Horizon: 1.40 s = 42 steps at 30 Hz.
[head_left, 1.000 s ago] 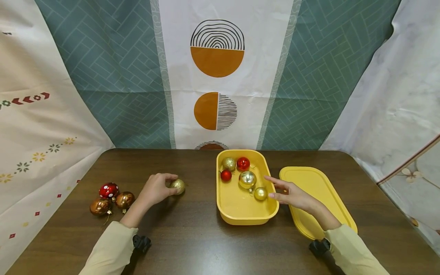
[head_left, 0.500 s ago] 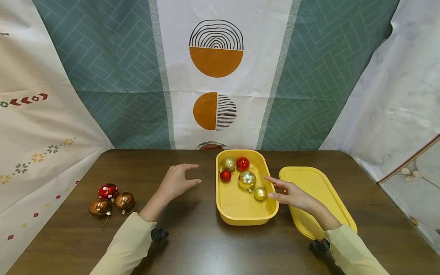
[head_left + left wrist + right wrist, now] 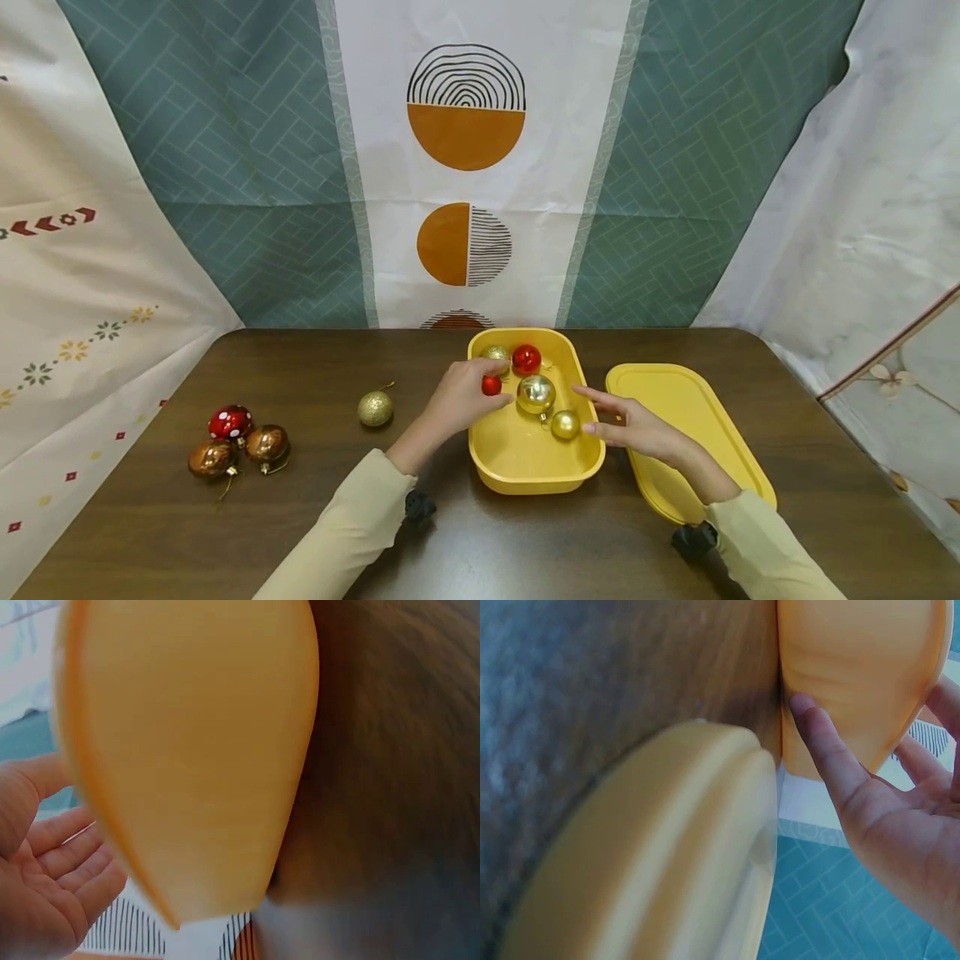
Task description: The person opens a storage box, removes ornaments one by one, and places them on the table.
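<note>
My left hand (image 3: 456,402) reaches over the left rim of a yellow plastic box (image 3: 536,483). Its thumb and fingers are spread either side of a small red bauble (image 3: 491,385), and in the left wrist view they look loose. Also in the box are a gold glitter bauble (image 3: 496,357), partly hidden by that hand, a red bauble (image 3: 527,360), a large shiny gold bauble (image 3: 536,394) and a smaller gold one (image 3: 566,425). My right hand (image 3: 637,427) rests at the right rim, one relaxed finger (image 3: 832,750) along the outer wall.
A gold glitter bauble (image 3: 375,409) lies on the brown table left of the box. Farther left sit a red white-dotted bauble (image 3: 230,422) and two copper-brown baubles (image 3: 267,444). A yellow lid (image 3: 667,392) lies at the right, under my right forearm.
My left hand has let go of the gold glitter bauble on the table and moved right, over the box to the small red bauble. My right hand has stayed at the rim.
</note>
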### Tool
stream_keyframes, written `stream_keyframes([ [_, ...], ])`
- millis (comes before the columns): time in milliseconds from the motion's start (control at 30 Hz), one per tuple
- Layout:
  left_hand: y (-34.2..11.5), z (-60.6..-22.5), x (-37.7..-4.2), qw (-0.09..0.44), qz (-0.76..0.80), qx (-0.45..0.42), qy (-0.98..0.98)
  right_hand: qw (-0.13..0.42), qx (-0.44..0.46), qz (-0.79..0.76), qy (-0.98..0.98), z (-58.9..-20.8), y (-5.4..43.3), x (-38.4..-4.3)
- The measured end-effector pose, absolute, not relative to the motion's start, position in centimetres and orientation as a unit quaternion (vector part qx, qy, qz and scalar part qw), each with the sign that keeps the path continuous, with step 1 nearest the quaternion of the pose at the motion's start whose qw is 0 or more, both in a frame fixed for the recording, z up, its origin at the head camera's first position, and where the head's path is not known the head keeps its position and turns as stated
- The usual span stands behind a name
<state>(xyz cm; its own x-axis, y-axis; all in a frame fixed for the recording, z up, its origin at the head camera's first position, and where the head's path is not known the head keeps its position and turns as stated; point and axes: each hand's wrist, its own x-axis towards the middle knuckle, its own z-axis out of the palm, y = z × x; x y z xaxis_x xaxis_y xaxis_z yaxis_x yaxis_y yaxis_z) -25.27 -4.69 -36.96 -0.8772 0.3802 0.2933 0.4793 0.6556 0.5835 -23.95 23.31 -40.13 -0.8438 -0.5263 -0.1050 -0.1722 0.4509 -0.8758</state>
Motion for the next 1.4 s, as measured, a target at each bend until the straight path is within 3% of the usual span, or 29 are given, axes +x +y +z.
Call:
stream_keyframes([
  [700,-0.2,-38.6,-27.4,-0.020,-0.248,-0.241,-0.938,0.196,-0.201,-0.490,0.825,-40.0,23.3,-23.6],
  [1400,0.0,-38.7,-27.5,0.011,-0.247,-0.218,-0.944,0.191,-0.204,-0.488,0.827,-40.0,23.2,-23.9],
])
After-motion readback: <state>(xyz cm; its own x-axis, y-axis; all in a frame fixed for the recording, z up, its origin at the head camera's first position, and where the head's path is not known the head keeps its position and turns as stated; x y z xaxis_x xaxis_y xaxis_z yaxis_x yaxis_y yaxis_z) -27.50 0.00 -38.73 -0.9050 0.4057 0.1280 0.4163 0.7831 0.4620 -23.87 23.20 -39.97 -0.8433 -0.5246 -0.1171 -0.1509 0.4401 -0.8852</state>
